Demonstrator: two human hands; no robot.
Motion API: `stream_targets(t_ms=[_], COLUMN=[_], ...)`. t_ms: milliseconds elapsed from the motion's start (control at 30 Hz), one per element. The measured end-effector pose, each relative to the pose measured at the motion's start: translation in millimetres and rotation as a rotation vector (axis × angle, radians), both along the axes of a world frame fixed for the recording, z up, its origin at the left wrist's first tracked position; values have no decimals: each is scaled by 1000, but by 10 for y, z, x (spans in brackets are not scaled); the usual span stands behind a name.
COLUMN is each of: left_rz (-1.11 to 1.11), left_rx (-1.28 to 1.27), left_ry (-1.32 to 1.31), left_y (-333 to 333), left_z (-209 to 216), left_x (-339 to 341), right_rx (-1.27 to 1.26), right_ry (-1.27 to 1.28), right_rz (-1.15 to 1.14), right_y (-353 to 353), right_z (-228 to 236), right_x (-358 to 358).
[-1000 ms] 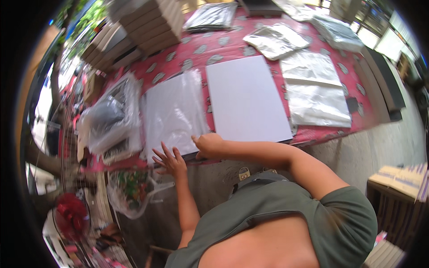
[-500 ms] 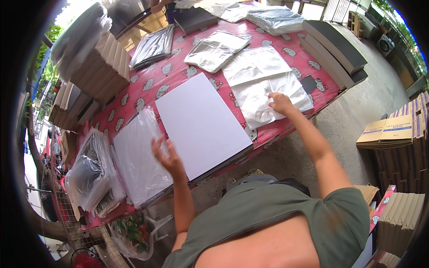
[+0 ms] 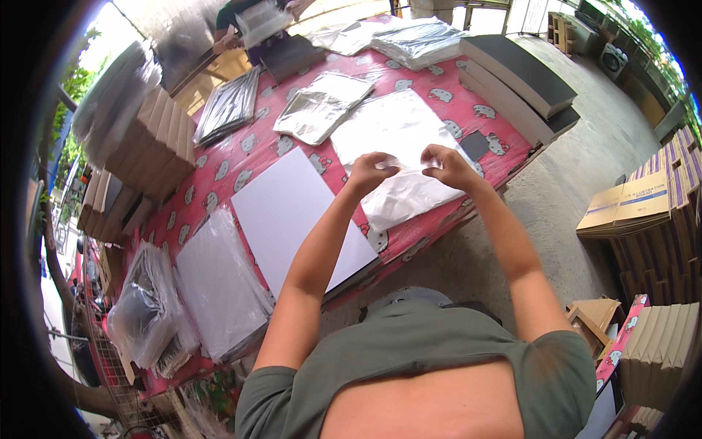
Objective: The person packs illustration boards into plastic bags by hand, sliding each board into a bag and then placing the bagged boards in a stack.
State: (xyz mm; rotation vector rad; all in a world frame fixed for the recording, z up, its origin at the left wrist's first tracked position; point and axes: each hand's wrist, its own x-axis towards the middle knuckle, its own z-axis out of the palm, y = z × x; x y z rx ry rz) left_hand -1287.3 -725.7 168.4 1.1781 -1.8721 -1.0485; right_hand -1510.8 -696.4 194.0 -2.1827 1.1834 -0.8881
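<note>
Both of my hands are over a stack of thin whitish plastic bags (image 3: 409, 208) on the right part of the table. My left hand (image 3: 371, 174) is closed in a pinch at the top bag's edge, thumb against fingers. A short way to its right, my right hand (image 3: 447, 168) pinches the same bag, its fingers curled. The film between them is hard to make out against the bright stack. Left of the bags lies a stack of flat white boards (image 3: 292, 219). Beside that rests another stack wrapped in clear plastic (image 3: 219, 278).
Folded plastic bags (image 3: 322, 106) and a dark-topped block of boards (image 3: 519, 73) lie farther back on the pink patterned tablecloth (image 3: 248, 146). Brown cartons (image 3: 629, 205) are stacked on the floor at right. Across the table, another person's hand (image 3: 228, 42) shows near a plastic-wrapped pack.
My left hand has moved from above the wrapped stack rightward to the plastic bags, and its open fingers have closed. My right hand stays at the bags. The view has shifted slightly.
</note>
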Motion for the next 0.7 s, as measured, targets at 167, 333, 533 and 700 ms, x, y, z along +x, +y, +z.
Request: stream_targets(t_ms=[167,333,533,700], left_rz=[73,253,-213,109], left_rx=[-384,-611,-10,-220], left_ry=[-26,-188,-781,-355], left_y=[77,191,321,190], left_z=[116,-152,-352,163], left_x=[-8,87,170,82], right_rx=[94,435,-87,-537], right_ry=[134,-537,-613,-598], right_rz=[-169,5,-647,-730], right_y=[-209,-429,-804,-431], right_z=[94,219,431,1254], right_x=[-504,-635,-871,-584])
